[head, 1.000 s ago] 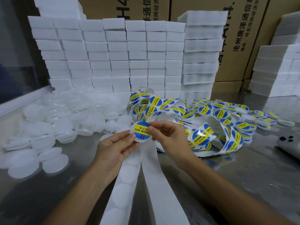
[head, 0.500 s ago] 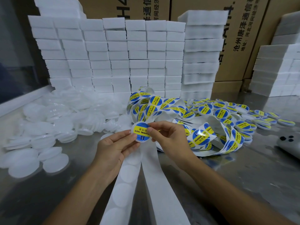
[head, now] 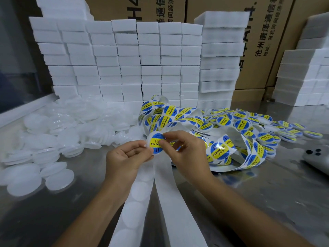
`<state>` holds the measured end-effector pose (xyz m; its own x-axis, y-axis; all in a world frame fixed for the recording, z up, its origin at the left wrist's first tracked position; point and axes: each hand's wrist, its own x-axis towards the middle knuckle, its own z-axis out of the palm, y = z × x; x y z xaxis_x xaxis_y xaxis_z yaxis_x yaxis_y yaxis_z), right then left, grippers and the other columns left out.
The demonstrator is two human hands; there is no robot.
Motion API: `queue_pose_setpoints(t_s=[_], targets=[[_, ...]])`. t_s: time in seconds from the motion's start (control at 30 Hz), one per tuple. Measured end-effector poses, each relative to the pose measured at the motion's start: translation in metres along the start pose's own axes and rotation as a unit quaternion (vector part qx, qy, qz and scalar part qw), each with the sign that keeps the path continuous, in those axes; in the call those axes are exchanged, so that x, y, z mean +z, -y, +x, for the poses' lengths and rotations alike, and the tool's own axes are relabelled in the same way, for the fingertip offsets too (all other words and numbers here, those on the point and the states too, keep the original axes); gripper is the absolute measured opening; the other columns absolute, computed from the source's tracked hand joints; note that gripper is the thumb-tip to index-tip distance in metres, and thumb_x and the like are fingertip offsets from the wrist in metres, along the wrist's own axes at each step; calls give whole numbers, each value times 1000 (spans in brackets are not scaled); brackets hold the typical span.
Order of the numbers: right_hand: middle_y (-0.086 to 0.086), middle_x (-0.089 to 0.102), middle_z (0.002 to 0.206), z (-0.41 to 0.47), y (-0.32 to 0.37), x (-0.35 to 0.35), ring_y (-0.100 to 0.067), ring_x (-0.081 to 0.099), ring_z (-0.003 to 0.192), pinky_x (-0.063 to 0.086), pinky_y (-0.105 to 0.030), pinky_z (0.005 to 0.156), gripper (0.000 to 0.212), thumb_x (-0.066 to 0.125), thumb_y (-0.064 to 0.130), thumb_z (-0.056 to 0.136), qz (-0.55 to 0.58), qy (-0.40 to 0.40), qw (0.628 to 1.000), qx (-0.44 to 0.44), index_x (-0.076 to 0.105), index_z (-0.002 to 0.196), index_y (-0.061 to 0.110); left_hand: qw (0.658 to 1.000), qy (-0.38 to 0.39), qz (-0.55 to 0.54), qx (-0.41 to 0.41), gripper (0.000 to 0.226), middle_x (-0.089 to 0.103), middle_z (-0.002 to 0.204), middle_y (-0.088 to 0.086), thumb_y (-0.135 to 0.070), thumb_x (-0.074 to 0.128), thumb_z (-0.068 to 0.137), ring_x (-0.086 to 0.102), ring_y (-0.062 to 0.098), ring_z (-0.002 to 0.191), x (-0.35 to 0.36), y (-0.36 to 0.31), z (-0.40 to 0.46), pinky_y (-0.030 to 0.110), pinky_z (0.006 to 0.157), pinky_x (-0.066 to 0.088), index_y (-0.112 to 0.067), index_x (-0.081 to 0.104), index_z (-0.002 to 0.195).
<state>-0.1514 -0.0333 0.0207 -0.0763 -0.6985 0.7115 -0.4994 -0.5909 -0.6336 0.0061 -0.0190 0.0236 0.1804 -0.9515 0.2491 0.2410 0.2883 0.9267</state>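
Note:
My left hand [head: 126,162] holds a round white plastic lid [head: 154,143] by its left edge, above the steel table. A blue and yellow "SOLDERING PASTE" sticker covers the lid's face. The fingertips of my right hand [head: 185,154] press on the right side of that sticker, thumb and fingers curled around the lid's edge. A tangled strip of the same stickers [head: 219,150] lies just right of my hands. Two white backing strips [head: 151,202] with empty round marks run from under my hands toward me.
Plain white lids [head: 53,139] lie heaped at the left. Labelled lids [head: 267,129] are piled at the right. Stacked white foam blocks [head: 124,59] and cardboard boxes [head: 267,32] wall off the back. A grey phone [head: 316,157] lies at the right edge.
My right fingers have slid leftward over the sticker's face, covering more of it. The lid stays in the same place in my left hand.

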Motion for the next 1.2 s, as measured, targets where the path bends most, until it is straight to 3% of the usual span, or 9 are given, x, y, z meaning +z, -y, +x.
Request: queue_pose_setpoints(t_s=[0.1, 0.2, 0.4, 0.53, 0.63, 0.8, 0.93, 1.07, 1.2], targets=[[13, 64, 93, 1, -1, -1, -8, 64, 64, 50, -19, 63, 48, 82, 32, 78, 10, -1, 1000, 28, 63, 122, 30, 1000, 6, -24, -10, 28, 75, 75, 11, 6, 76, 71, 73, 23, 68, -3, -2, 1, 23, 62, 57, -22, 77, 68], [5, 59, 107, 2, -5, -2, -8, 66, 69, 50, -14, 66, 44, 84, 30, 76, 41, 0, 999, 35, 67, 117, 25, 996, 32, -74, -38, 16, 75, 81, 16, -9, 81, 56, 74, 25, 71, -5, -3, 1, 25, 63, 58, -17, 76, 69], [-7, 69, 79, -3, -4, 9, -15, 67, 59, 55, -28, 59, 40, 80, 31, 80, 132, 101, 981, 95, 65, 115, 22, 984, 91, -141, -65, 15, 74, 83, 19, -4, 70, 65, 74, 26, 75, -3, 0, 3, 29, 66, 59, -7, 63, 79], [-10, 66, 66, 1, -4, 6, -12, 58, 52, 49, -27, 53, 5, 65, 15, 94, 202, 96, 966, 133, 65, 98, 12, 977, 142, -138, -75, 18, 74, 90, 20, -4, 65, 70, 74, 28, 80, -2, 1, 1, 29, 67, 59, -1, 55, 85], [-26, 65, 70, 2, -7, 3, -28, 56, 57, 50, -45, 54, 19, 57, 19, 99, 208, 95, 961, 156, 62, 92, 3, 980, 163, -89, -70, 26, 73, 95, 22, -6, 68, 69, 73, 33, 87, 1, 3, -3, 30, 69, 59, 3, 53, 88], [0, 60, 52, 3, -5, 7, -16, 55, 47, 46, -28, 47, 34, 69, 37, 90, 188, 57, 965, 174, 55, 70, 13, 981, 193, -3, -13, 20, 74, 91, 19, -7, 72, 67, 73, 32, 84, 1, 1, -5, 29, 68, 59, -2, 58, 80], [-9, 54, 55, 2, -3, 4, -15, 46, 50, 42, -30, 52, 43, 82, 47, 71, 168, 58, 970, 165, 56, 72, 13, 982, 184, -35, -24, 9, 74, 86, 18, -13, 74, 65, 74, 28, 79, 3, 3, -6, 28, 67, 59, -13, 67, 72], [-27, 58, 69, 3, 3, -2, -21, 48, 61, 41, -36, 59, 56, 80, 48, 63, 217, 117, 955, 165, 63, 96, 7, 985, 127, -98, -58, 19, 72, 79, 18, -21, 76, 62, 72, 24, 73, 3, 2, -2, 28, 65, 58, -8, 70, 75], [-13, 70, 67, 3, -4, -3, -15, 64, 57, 53, -25, 56, 30, 78, 25, 80, 234, 151, 945, 175, 62, 93, 4, 986, 102, -110, -76, 14, 74, 76, 11, -17, 67, 70, 72, 18, 68, 1, 0, 0, 24, 60, 57, -6, 64, 80]])
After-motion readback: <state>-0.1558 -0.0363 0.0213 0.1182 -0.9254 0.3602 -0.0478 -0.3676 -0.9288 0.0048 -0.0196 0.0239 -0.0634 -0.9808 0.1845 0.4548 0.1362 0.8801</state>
